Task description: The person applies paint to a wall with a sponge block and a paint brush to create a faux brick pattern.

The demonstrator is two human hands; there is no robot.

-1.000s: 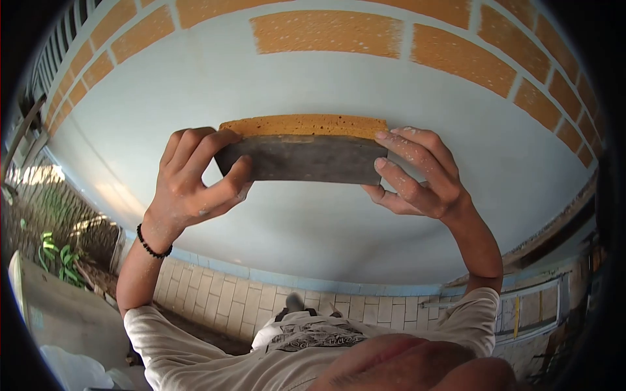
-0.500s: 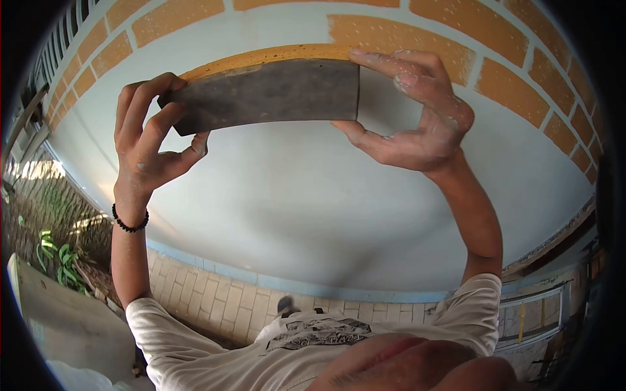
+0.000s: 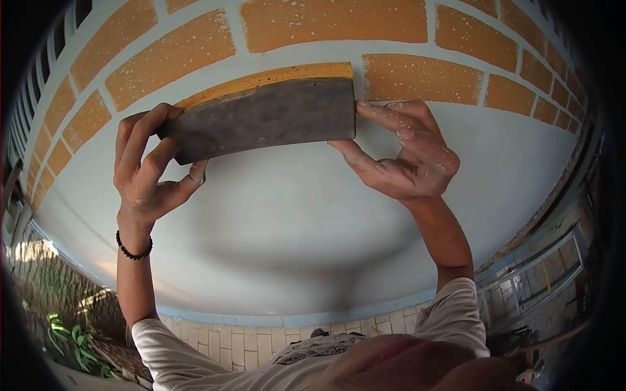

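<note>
Against the upper part of a white wall [image 3: 306, 195], I hold up a long block with a dark grey back and an orange-stained sponge face [image 3: 261, 117]. My left hand [image 3: 147, 166], with a black bead bracelet [image 3: 134, 246] at the wrist, grips the block's left end between fingers and thumb. At the other end, my right hand [image 3: 411, 153] has a fingertip on the side edge and the thumb at the lower corner. Pale paint flecks mark both hands. The sponge side faces the wall and shows only along the top edge.
Speckled orange brick shapes [image 3: 332, 26] in rows cover the wall above, with white lines between them. One orange brick shape [image 3: 420, 78] lies just right of the block. Below run a light blue strip [image 3: 261, 320] and tiled paving [image 3: 244, 342]. Green plants [image 3: 81, 348] grow at lower left.
My view has tilted upward, bringing more painted bricks into sight. The block and both hands sit slightly lower in view, and the grip looks the same.
</note>
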